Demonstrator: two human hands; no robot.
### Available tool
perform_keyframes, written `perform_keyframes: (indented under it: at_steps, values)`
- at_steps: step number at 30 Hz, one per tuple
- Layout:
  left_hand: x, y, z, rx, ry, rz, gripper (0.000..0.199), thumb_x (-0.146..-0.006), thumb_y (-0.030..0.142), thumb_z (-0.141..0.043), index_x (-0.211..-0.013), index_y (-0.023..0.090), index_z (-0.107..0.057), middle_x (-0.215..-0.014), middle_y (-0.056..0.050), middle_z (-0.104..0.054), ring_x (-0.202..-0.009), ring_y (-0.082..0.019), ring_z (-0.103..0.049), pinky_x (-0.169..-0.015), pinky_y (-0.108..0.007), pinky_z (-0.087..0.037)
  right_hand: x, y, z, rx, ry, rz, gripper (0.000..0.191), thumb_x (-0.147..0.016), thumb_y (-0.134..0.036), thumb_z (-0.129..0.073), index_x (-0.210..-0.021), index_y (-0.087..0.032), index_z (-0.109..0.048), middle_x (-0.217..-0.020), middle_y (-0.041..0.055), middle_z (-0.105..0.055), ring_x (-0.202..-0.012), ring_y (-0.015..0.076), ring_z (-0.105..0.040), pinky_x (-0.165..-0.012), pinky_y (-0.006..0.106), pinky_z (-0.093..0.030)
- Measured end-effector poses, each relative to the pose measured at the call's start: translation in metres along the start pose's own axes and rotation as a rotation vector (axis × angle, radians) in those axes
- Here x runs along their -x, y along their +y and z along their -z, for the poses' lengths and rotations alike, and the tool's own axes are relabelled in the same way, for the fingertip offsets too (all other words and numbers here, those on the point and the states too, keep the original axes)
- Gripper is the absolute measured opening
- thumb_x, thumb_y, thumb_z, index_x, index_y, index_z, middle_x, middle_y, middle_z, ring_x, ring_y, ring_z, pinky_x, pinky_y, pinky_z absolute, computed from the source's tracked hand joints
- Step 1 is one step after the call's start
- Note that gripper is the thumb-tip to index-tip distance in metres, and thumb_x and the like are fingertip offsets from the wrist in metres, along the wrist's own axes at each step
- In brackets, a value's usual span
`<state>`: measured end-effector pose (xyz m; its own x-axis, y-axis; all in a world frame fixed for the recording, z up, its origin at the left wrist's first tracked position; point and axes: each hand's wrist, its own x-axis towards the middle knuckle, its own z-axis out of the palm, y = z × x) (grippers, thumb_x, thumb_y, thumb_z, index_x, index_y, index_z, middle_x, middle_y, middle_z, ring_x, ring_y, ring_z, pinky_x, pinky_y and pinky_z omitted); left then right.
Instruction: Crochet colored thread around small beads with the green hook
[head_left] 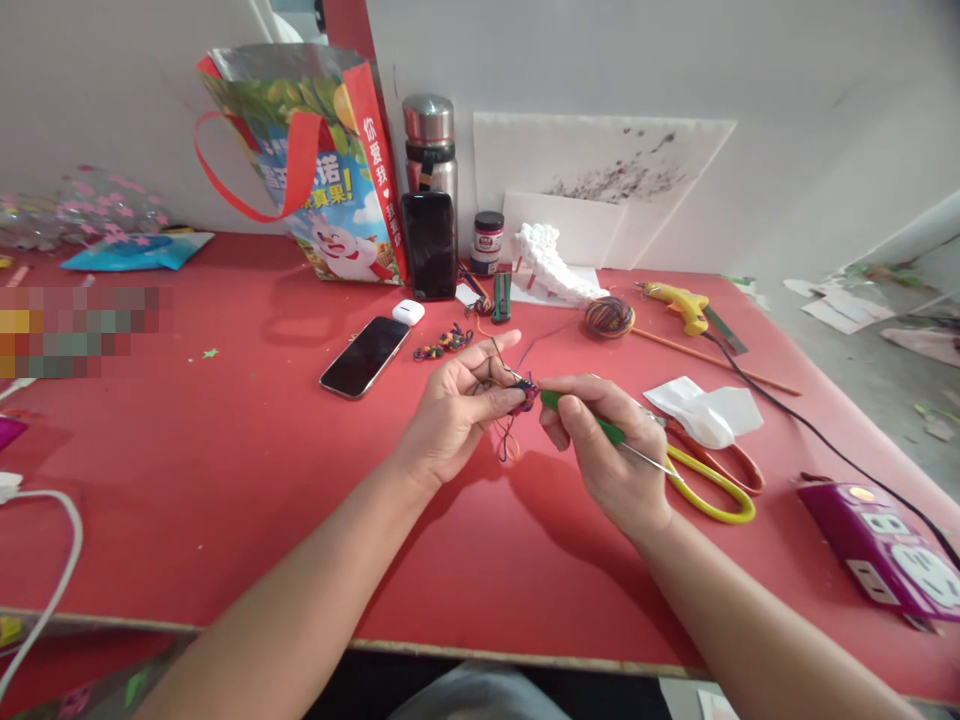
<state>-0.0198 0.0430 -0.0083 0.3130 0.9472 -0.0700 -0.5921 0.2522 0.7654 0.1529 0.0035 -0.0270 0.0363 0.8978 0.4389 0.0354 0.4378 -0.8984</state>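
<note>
Fingers of the left hand (450, 410) pinch the small yarn piece (527, 397) above the bench (262, 520), between front and back edges; right hand (615, 460) pinches the green-handled tool (611, 432); light, steady tension should keep stitches even.

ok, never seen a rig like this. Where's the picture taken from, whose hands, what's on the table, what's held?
No robot here: one camera, worn on a person's head, looks forward and down at their own bare hands. The left hand pinches a small piece of multicoloured yarn work; the right hand holds a green-handled tool with a thin metal shaft. On the red table are a yarn ball, a yellow glue gun, a flat-lying phone and a shopping bag, among other things.
</note>
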Motion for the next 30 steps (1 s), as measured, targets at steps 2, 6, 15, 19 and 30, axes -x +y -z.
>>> perform_keyframes:
  at_steps: [2,6,15,19,30]
  values:
    - [0.0,0.002,-0.001,-0.03,-0.007,-0.03,0.056,-0.068,0.002,-0.094,-0.121,0.018,-0.079,-0.078,0.005,-0.07,-0.075,-0.011,-0.072,-0.078,-0.026,-0.058,0.0,-0.001,0.002,-0.021,-0.017,-0.002,0.02,-0.107,-0.041,-0.069,-0.111,-0.027,-0.083,-0.074,0.0001,-0.07,-0.057,0.0132,-0.058,-0.056,0.03,-0.052]
    - [0.001,0.005,-0.002,-0.104,-0.009,-0.084,0.055,-0.07,0.006,-0.095,-0.122,0.018,-0.079,-0.078,0.005,-0.07,-0.073,-0.011,-0.073,-0.076,-0.024,-0.059,-0.001,0.002,0.007,-0.038,-0.04,0.03,0.016,-0.107,-0.034,-0.071,-0.114,-0.027,-0.084,-0.077,-0.0001,-0.071,-0.059,0.0119,-0.059,-0.055,0.027,-0.051]
    - [0.002,0.009,-0.002,-0.157,0.001,-0.107,0.055,-0.07,0.009,-0.096,-0.122,0.019,-0.081,-0.078,0.006,-0.069,-0.071,-0.008,-0.068,-0.074,-0.021,-0.058,-0.004,0.003,0.02,-0.023,-0.087,0.019,0.016,-0.108,-0.029,-0.07,-0.116,-0.032,-0.084,-0.08,-0.0013,-0.073,-0.064,0.0098,-0.059,-0.056,0.023,-0.049]
    - [0.002,0.011,-0.001,-0.187,-0.006,-0.104,0.059,-0.065,0.009,-0.098,-0.12,0.02,-0.082,-0.076,0.006,-0.069,-0.07,-0.007,-0.067,-0.072,-0.02,-0.054,-0.006,0.0,0.024,0.035,-0.093,0.045,0.016,-0.108,-0.029,-0.07,-0.113,-0.031,-0.085,-0.077,-0.0015,-0.072,-0.063,0.0102,-0.057,-0.055,0.024,-0.046]
    - [0.0,0.013,0.001,-0.204,-0.043,-0.101,0.058,-0.067,0.008,-0.096,-0.121,0.019,-0.081,-0.077,0.005,-0.07,-0.069,-0.009,-0.067,-0.069,-0.022,-0.05,-0.011,-0.01,0.029,0.074,-0.093,0.046,0.014,-0.105,-0.028,-0.073,-0.107,-0.032,-0.087,-0.075,-0.0015,-0.073,-0.061,0.0108,-0.059,-0.056,0.023,-0.049]
